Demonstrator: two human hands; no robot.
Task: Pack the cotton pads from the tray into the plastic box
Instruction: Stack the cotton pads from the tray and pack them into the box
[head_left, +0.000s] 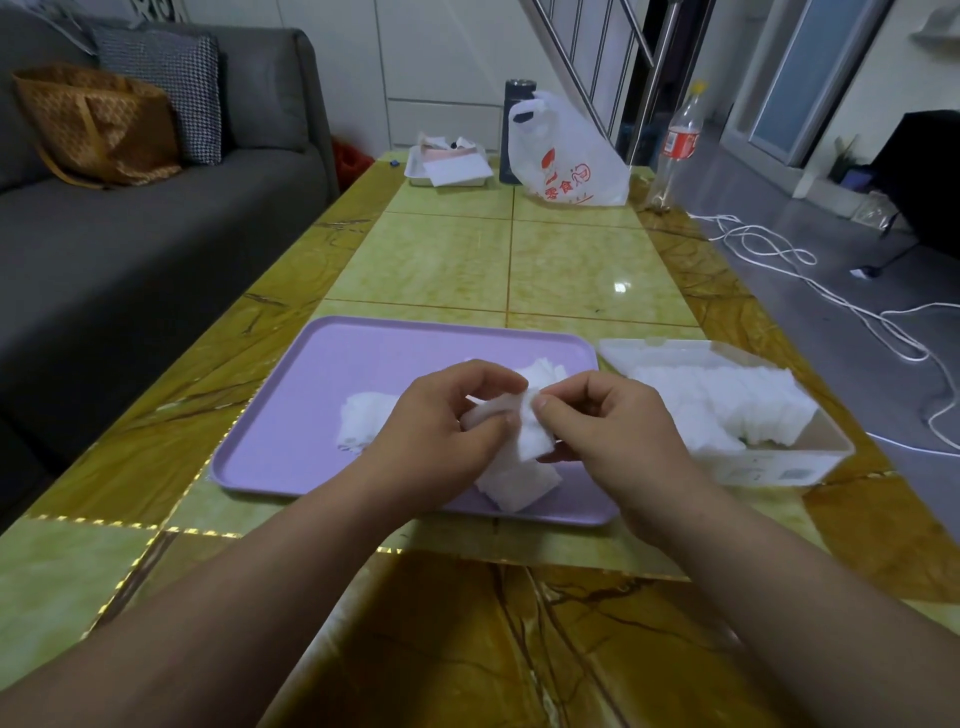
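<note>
Left hand (431, 441), right hand (623, 436): pinch grip on cotton pads (532, 441).

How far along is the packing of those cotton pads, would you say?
Well under way. Done: a row of pads stands in the plastic box, filling much of it. In hand: the left hand and right hand pinch a bunch of pads over the purple tray. Left: loose pads lie on the tray, probably a few more handfuls.
</note>
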